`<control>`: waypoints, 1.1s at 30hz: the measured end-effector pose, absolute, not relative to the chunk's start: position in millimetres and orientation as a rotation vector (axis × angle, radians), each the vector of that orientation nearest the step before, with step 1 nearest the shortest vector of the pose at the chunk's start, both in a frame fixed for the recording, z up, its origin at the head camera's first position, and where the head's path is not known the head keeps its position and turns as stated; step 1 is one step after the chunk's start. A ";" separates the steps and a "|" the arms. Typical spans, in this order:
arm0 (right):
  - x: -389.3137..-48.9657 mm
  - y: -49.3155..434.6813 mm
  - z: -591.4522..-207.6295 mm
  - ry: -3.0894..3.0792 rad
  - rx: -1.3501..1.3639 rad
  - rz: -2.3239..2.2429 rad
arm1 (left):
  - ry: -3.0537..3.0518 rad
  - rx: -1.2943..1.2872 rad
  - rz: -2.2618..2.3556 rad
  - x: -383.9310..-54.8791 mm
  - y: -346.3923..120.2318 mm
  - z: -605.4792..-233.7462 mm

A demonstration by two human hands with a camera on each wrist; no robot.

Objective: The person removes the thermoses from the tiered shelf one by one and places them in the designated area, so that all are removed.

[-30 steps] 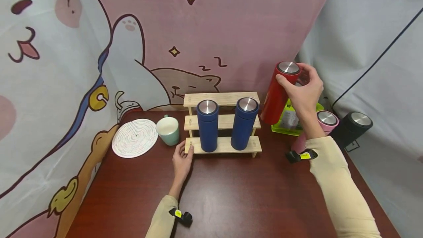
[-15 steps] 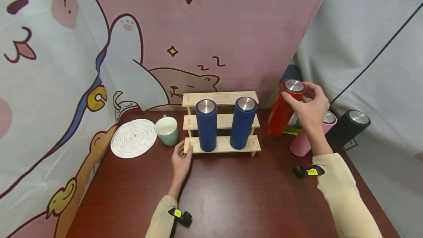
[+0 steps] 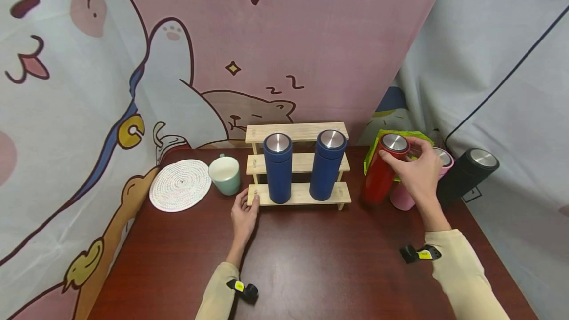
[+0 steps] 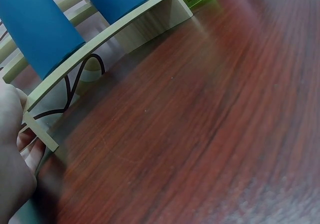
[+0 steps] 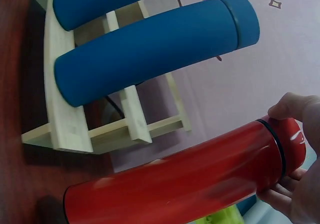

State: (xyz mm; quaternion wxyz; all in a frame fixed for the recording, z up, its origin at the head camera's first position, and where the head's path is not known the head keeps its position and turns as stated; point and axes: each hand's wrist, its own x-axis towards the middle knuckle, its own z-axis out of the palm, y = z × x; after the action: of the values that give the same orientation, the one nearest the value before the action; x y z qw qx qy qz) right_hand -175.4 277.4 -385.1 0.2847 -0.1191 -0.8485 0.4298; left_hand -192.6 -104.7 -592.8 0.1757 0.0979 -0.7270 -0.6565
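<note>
In the head view my right hand (image 3: pixel 418 167) grips a red thermos (image 3: pixel 381 177) round its lid, thumb on one side and fingers on the other. The thermos stands nearly upright, its base close over the table right of a three-step wooden rack (image 3: pixel 302 163). My left hand (image 3: pixel 244 216) holds the left end of the rack's lowest step, thumb on top; in the left wrist view some fingers show behind the step's leg. Two blue thermoses, a left one (image 3: pixel 279 172) and a right one (image 3: pixel 328 167), stand on that lowest step.
A pink thermos (image 3: pixel 402 196) and a black thermos (image 3: pixel 467 174) stand to the right, the pink one partly behind my right hand. Behind the red thermos lies a green-yellow package (image 3: pixel 372 154). A mint mug (image 3: pixel 225 179) and a round woven mat (image 3: pixel 180 186) are at the left.
My right hand has brought the red thermos down toward the table and slightly to the right. My left hand stays on the rack.
</note>
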 end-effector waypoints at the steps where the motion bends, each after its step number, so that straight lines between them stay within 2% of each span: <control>1: -174.6 278.0 -387.7 -2.274 -0.320 1.146 | -2.055 0.270 -1.858 -192.8 -104.8 -593.2; 12: -170.1 282.0 -409.3 -2.292 -0.358 1.157 | -2.042 0.265 -1.857 -191.6 -105.1 -592.9; 19: -169.2 282.4 -419.1 -2.297 -0.378 1.162 | -2.068 0.242 -1.889 -174.0 -101.9 -552.6; 33: -161.5 287.1 -415.3 -2.391 -0.287 1.255 | -2.058 0.250 -1.895 -173.3 -101.1 -550.8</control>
State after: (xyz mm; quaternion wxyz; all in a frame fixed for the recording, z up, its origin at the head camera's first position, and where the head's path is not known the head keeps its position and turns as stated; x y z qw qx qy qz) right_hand -161.5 287.1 -415.3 0.2114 -0.1033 -0.8606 0.4517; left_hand -173.3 -101.1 -550.8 0.1656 0.0879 -0.7226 -0.6653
